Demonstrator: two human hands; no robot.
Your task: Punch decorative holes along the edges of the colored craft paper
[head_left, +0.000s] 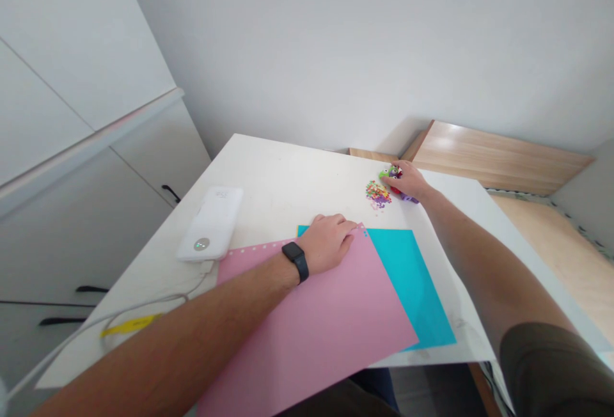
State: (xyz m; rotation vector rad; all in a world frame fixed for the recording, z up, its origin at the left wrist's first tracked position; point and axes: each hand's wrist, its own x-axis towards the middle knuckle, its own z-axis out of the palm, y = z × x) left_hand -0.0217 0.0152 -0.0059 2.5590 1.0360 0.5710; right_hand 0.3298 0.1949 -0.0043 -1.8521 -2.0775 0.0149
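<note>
My left hand (329,241) lies across the top edge of a pink sheet of paper (326,327), palm down, thumb apart from the fingers. Small holes run along the sheet's top edge. Beneath it, a turquoise sheet (422,289) sticks out on the right. At the table's far edge, my right hand (409,180) has its fingers around a small green paper punch (385,174), partly hidden by the hand. Red and purple pieces, seemingly more punches (410,199), lie under and beside that hand. A pile of tiny multicoloured paper cut-outs (378,194) sits just left of them.
A white power bank (212,224) with a lit display stands on the left of the white table (283,174). Its cable (144,305), with a yellow tag (130,325), runs along the table's left side. White cabinets (119,199) flank the left; wooden furniture (499,156) stands behind right.
</note>
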